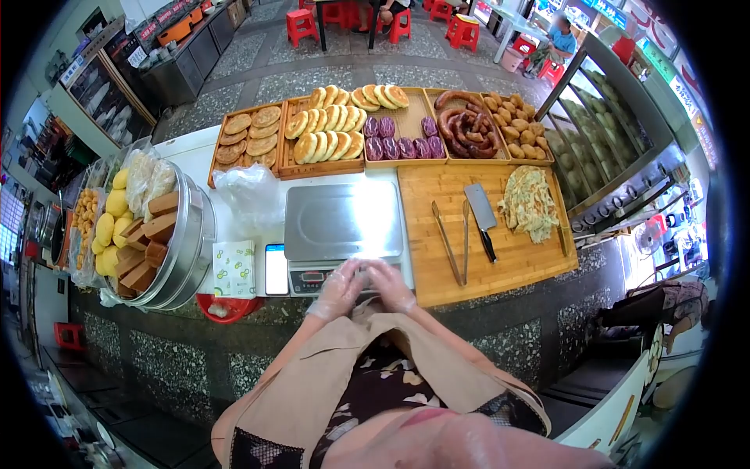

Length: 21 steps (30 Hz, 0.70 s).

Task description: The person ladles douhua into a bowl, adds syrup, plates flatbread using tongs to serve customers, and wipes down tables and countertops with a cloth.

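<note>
Left hand [337, 291], right hand [391, 289]: gloved, together | fingers blurred, pinch or spread cannot tell | scale [298, 275]: near edge part-hidden; pan [316, 223] glare-washed at right

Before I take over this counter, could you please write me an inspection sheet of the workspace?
Surface: white counter, with a wooden board at the right.
Job's things: scale, display lit; tongs and cleaver on the board, left of a flatbread pile.
Clutter: phone, green-patterned packet and clear plastic bag, all left of the scale.
Grip: left hand and right hand, in clear gloves, together at the scale's front; whether they hold anything cannot be told.
Cables: nothing seen on the counter.
Surroundings: food trays along the far edge; red stools and a seated person beyond.
</note>
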Available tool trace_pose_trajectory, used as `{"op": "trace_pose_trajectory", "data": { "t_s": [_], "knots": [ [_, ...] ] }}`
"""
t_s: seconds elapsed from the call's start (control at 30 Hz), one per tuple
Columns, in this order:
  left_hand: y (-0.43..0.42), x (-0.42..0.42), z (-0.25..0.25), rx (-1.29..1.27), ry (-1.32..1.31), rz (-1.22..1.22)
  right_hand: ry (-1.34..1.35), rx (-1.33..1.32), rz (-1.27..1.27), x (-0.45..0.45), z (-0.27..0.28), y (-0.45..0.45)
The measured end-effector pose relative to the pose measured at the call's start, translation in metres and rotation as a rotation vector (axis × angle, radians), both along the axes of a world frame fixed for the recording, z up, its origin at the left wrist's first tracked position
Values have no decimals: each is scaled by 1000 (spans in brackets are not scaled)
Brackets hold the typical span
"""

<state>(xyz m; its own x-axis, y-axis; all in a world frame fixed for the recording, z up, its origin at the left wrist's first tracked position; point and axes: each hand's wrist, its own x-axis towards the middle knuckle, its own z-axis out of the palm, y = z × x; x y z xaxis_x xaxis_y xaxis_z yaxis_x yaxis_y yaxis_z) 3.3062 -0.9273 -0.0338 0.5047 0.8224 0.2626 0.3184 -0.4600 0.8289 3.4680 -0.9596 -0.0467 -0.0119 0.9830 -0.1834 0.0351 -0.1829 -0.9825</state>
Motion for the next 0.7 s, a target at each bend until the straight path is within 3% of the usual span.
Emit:
{"op": "trace_pose_trajectory", "data": {
  "t_s": [0.07, 0.13, 0.17, 0.2, 0.27, 0.4, 0.5, 0.6, 0.7],
  "knots": [
    [0, -3, -8, -128, -8, 8, 143, -60, -11, 1, 0, 0],
    [-1, 4, 9, -522, -342, 44, 423, -180, 122, 0, 8, 0],
    [-1, 5, 24, -704, -353, 30, 423, -179, 123, -2, 12, 1],
    [-2, 5, 36, -703, -354, 30, 472, -260, 199, -7, 17, 4],
    [-2, 5, 49, -933, -493, -113, 519, -340, 274, -10, 20, 5],
    [1, 6, 44, -1004, -537, -156, 603, -326, 346, -12, 37, 5],
    [2, 9, 44, -825, -421, -267, 650, -332, 367, -9, 50, 10],
    [-3, 16, 60, -1016, -547, -316, 753, -359, 451, -4, 49, 14],
    [3, 21, 46, -738, -368, -408, 794, -400, 540, 7, 67, 13]
  ]
}}
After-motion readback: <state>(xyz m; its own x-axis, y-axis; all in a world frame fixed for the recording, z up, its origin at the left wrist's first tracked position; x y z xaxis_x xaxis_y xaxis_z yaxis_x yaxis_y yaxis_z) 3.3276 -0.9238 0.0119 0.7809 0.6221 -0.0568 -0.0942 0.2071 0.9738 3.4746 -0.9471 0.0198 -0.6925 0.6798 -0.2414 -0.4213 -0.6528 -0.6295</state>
